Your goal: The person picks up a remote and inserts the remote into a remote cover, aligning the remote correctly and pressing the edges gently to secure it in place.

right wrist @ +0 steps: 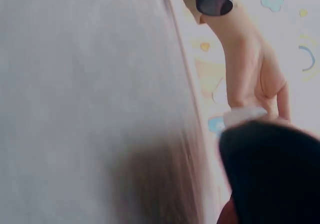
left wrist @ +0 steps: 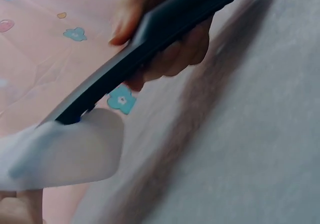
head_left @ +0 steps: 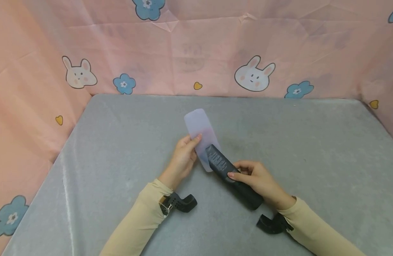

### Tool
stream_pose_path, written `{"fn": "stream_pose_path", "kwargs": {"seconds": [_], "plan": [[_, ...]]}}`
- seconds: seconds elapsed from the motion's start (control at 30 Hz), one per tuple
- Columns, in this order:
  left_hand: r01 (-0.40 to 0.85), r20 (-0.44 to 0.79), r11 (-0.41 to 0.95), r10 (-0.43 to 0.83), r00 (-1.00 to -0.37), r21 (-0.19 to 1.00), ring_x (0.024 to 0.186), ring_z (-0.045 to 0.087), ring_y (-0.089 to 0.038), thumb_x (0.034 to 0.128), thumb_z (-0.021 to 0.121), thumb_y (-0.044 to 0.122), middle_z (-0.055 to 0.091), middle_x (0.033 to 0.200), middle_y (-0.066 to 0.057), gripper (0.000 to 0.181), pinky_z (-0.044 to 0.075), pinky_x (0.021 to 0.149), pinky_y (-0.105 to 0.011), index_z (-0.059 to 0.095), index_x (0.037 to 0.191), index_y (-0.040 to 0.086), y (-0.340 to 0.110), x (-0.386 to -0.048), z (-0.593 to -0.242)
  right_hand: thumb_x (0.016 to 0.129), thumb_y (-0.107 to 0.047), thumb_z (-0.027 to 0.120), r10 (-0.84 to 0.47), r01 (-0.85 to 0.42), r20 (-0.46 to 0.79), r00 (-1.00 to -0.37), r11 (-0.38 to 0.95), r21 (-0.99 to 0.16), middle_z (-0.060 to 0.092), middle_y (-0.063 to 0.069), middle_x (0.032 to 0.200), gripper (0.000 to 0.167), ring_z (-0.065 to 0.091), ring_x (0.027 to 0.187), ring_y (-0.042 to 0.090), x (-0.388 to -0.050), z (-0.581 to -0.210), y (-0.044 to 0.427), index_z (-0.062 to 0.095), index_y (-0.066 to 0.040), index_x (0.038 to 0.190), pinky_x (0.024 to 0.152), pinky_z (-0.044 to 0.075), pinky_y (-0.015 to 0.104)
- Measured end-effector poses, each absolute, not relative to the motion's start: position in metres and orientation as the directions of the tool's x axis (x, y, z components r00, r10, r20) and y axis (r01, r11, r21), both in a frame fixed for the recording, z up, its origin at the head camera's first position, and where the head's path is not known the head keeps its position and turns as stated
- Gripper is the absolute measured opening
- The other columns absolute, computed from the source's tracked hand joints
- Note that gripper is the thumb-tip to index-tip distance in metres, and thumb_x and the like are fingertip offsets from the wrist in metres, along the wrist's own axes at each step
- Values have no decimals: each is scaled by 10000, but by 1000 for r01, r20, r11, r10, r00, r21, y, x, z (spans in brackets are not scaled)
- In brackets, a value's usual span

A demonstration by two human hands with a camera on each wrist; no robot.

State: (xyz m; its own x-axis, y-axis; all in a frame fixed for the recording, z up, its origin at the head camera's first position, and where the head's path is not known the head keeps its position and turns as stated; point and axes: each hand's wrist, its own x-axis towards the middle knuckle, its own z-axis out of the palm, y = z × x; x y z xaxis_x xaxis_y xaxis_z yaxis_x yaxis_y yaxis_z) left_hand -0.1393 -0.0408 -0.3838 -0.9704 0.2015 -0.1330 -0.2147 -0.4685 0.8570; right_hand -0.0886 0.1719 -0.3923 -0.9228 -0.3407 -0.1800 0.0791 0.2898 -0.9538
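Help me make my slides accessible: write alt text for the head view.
A left hand holds a translucent pale cover while the right hand grips a long black device, one end overlapping the cover, above a gray tabletop. A pink curtain printed with rabbits and blue flowers hangs behind.

Grey surface (head_left: pixel 318 153), backed and flanked by creased pink cloth (head_left: pixel 212 42), printed with white rabbits (head_left: pixel 252 76), blue flowers (head_left: pixel 124 84) and small yellow hearts (head_left: pixel 198 85).

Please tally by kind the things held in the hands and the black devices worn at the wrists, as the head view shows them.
Pale translucent cover: 1
Dark remote control: 1
Black wrist devices: 2
Total: 4
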Motion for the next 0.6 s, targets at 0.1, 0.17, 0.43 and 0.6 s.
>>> {"fn": "stream_pose_path", "kwargs": {"seconds": [0.1, 0.17, 0.43, 0.6], "plan": [[-197, -124, -534, 170, -978, 822, 890, 616, -87, 987, 418, 48, 634, 988, -14, 329, 494, 805, -225, 432, 1246, -156, -37, -138, -385, 855, -120, 686, -313, 123, -196, -929, 236, -964, 664, 83, 774, 278, 596, 641, 118, -86, -393, 168, 622, 100, 1013, 586, 508, 250], [-186, -121, -566, 152, -981, 803, 892, 617, -89, 990, 411, 44, 639, 983, -17, 323, 495, 804, -226, 433, 1245, -153, -34, -137, -386, 858, -117, 681, -300, 137, -198, -933, 212, -968, 663, 78, 772, 278, 596, 638, 112, -85, -393, 166, 612, 107, 1007, 579, 510, 248], [-177, -123, -644, 129, -984, 744, 950, 615, -111, 1007, 364, 48, 637, 1133, -96, 336, 487, 862, -254, 412, 1294, -119, -29, -133, -387, 860, -110, 681, -244, 144, -184, -952, 172, -975, 657, 88, 803, 305, 609, 665, 116, -80, -392, 159, 604, 121, 1043, 595, 522, 256], [-173, -103, -627, 147, -984, 759, 989, 604, -115, 1006, 365, 58, 578, 1259, -169, 347, 471, 894, -270, 403, 1301, -121, -29, -132, -389, 863, -117, 681, -237, 140, -180, -955, 173, -975, 651, 94, 801, 304, 614, 664, 129, -78, -392, 157, 602, 110, 1050, 599, 523, 264]]}}
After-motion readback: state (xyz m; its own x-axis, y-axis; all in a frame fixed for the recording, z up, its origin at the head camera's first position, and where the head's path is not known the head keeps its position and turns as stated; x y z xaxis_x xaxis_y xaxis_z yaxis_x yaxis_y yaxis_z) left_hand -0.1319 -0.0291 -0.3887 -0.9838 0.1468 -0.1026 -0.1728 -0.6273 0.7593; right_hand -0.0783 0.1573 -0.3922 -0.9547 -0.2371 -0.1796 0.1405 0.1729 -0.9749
